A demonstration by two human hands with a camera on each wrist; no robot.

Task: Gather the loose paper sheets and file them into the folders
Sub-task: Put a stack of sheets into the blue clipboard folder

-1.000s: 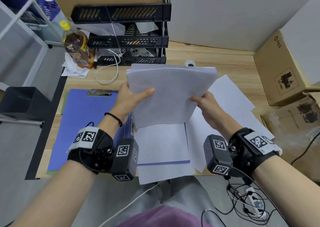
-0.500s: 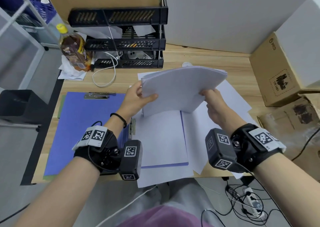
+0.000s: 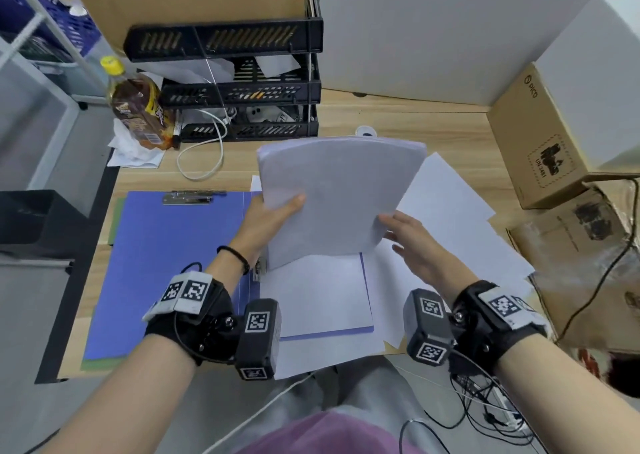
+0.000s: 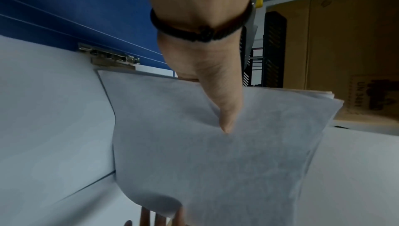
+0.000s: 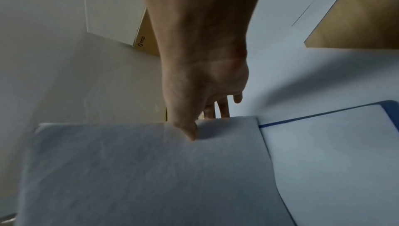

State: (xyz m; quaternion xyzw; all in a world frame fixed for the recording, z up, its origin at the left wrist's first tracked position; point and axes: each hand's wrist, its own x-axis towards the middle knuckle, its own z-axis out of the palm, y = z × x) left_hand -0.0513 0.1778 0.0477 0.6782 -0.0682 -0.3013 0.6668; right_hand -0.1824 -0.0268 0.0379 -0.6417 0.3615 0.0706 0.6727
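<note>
I hold a thick stack of white paper [image 3: 339, 194] upright over the open blue folder [image 3: 166, 263]. My left hand [image 3: 280, 211] grips the stack's left edge, thumb [image 4: 224, 110] on the front and fingers behind. My right hand [image 3: 398, 232] pinches the lower right edge, thumb [image 5: 192, 134] on the front, fingers behind the stack [image 5: 140, 170]. White sheets [image 3: 318, 298] lie in the folder's right half under the stack [image 4: 215, 161]. Loose sheets [image 3: 450, 211] lie spread on the desk to the right.
Black stacked letter trays [image 3: 235, 86] stand at the back of the wooden desk [image 3: 433, 124], with a brown bottle [image 3: 138, 107] and a white cable [image 3: 204, 163] beside them. Cardboard boxes [image 3: 540, 142] crowd the right side. Cables hang below the front edge.
The stack has turned from wide to upright and dropped closer to the folder's sheets. My right hand has slid down to its lower right edge; my left hand keeps its grip.
</note>
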